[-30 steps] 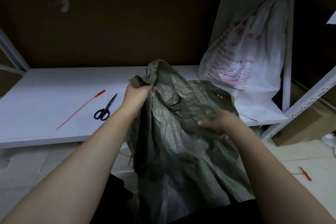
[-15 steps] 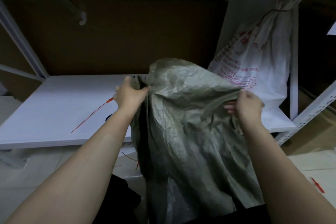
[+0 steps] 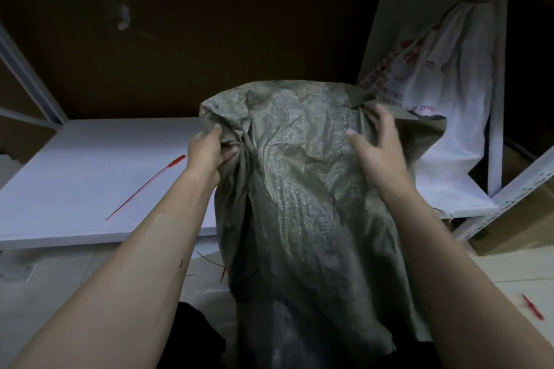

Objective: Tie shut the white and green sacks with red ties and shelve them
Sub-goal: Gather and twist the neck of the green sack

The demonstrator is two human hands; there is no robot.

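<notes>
The limp green woven-plastic sack (image 3: 299,189) is hanging between both hands, in front of the white shelf board (image 3: 75,189). The left hand (image 3: 209,150) is gripping a bunched corner of its mouth. The right hand (image 3: 380,150) is lying spread on the cloth, thumb out, fingertips reaching the puckered rim. The sack is looking light and floppy, and the weave is probably slick, so loose folds are likely to slip. It seems best to gather the whole mouth into one neck just below the rim. The long thin red plastic tie (image 3: 147,186) is lying on the board, left of the left hand. The tied white printed sack (image 3: 449,99) is standing beyond the right hand.
</notes>
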